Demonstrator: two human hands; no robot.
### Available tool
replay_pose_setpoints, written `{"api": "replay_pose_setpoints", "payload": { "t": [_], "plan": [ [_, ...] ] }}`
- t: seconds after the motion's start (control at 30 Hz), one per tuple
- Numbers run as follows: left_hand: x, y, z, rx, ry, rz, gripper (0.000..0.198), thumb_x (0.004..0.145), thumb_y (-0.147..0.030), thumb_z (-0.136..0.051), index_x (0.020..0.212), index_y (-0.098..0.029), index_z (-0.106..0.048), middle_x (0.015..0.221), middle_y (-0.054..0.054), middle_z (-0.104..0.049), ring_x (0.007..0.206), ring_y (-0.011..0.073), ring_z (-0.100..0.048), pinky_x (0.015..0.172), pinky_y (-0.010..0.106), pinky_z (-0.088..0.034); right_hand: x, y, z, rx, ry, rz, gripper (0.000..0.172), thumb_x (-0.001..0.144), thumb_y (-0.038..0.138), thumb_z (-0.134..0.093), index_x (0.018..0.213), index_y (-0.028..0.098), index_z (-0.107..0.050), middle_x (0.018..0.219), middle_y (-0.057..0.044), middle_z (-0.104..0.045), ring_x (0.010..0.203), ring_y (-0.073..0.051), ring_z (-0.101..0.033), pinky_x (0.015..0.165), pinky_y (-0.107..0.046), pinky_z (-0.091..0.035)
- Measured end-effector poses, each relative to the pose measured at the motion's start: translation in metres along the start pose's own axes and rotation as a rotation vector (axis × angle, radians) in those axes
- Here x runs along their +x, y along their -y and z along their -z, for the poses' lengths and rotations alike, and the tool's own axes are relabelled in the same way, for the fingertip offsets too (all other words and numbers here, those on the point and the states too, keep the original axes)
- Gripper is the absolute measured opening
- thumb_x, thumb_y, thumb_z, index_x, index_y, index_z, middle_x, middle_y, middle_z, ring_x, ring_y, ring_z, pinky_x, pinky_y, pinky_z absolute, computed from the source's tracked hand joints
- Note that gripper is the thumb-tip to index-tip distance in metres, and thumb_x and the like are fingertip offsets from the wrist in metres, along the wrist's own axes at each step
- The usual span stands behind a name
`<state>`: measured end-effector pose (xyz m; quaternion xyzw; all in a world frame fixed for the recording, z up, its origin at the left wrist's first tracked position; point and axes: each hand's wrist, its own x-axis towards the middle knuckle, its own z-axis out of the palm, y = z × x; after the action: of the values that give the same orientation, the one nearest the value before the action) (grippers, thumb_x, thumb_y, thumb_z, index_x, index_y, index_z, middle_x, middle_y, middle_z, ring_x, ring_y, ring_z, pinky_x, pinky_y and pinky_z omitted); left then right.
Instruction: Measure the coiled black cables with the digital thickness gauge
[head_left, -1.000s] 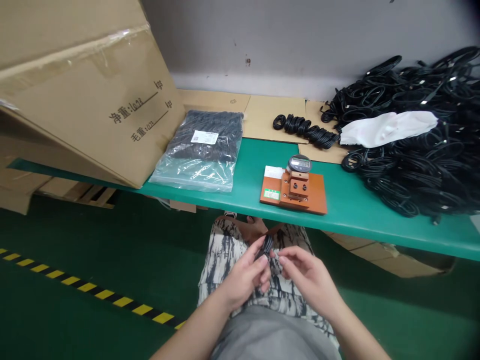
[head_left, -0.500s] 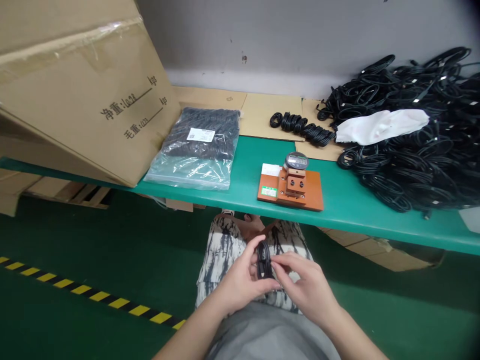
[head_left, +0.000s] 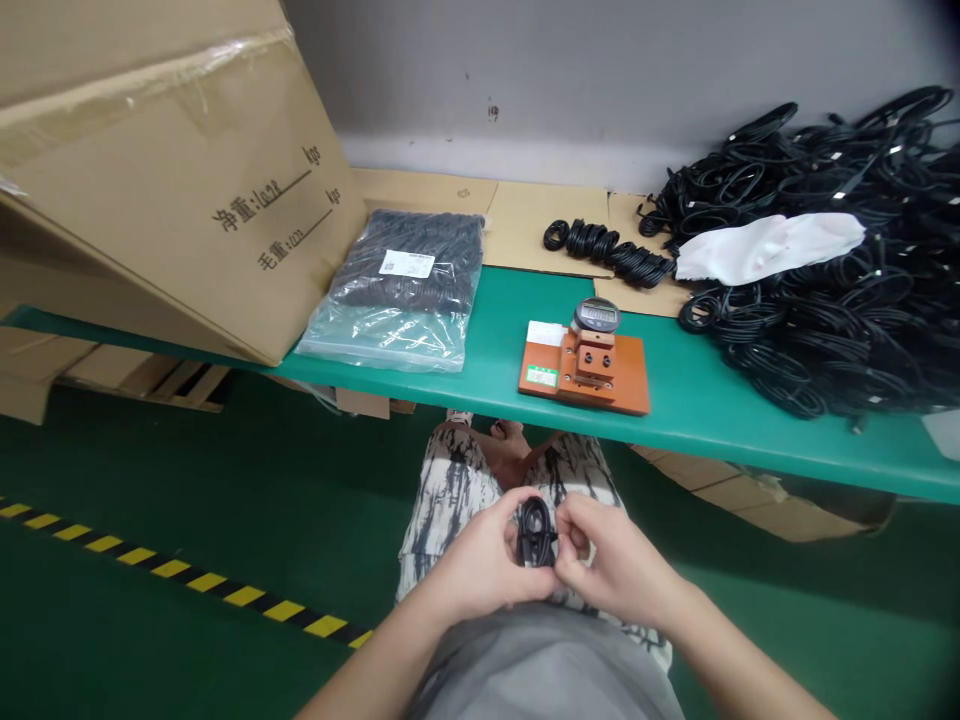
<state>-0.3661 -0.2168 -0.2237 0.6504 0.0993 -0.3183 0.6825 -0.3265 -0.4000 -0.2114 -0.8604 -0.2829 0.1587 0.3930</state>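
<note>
A small coiled black cable (head_left: 535,532) is held above my lap, in front of the bench edge. My left hand (head_left: 487,555) wraps round it from the left, thumb below and fingers above and behind. At the coil's right side my right hand (head_left: 604,555) is closed in a pinch; what lies between its fingertips looks like a thin part of the cable. On the green bench ahead stands an orange fixture (head_left: 626,375) with a round digital gauge (head_left: 597,315).
A big cardboard box (head_left: 172,180) leans at the left. Beside it lies a clear bag (head_left: 405,290) of black cables. More coils (head_left: 592,241) lie on cardboard. At the right, a white glove-like cloth (head_left: 769,250) rests on a cable heap (head_left: 810,340).
The coil has turned to show its loops more openly. My right hand's fingers have curled into a tighter pinch beside it. The view has shifted slightly.
</note>
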Motion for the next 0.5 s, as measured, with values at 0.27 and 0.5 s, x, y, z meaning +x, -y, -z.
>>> {"api": "replay_pose_setpoints", "payload": {
  "t": [0.27, 0.5],
  "plan": [
    [-0.003, -0.004, 0.004, 0.274, -0.23, -0.104, 0.078, 0.066, -0.034, -0.076, 0.136, -0.024, -0.043, 0.075, -0.002, -0.065, 0.062, 0.0154, -0.06, 0.054, 0.023, -0.046, 0.0, 0.003, 0.022, 0.111, -0.035, 0.181, 0.009, 0.087, 0.013, -0.046, 0.081, 0.02, -0.049, 0.073, -0.001, -0.05, 0.066, -0.013, -0.048, 0.06, -0.024, -0.039],
    [-0.012, -0.018, 0.0, 0.733, -0.264, -0.155, 0.075, 0.073, -0.039, -0.067, 0.142, -0.031, -0.037, 0.09, 0.004, -0.073, 0.076, 0.0259, -0.068, 0.061, 0.029, -0.045, 0.008, 0.007, 0.014, 0.166, 0.093, 0.069, 0.019, 0.094, 0.017, -0.05, 0.107, 0.02, -0.063, 0.094, -0.005, -0.06, 0.084, -0.016, -0.058, 0.074, -0.028, -0.046]
  ]
}}
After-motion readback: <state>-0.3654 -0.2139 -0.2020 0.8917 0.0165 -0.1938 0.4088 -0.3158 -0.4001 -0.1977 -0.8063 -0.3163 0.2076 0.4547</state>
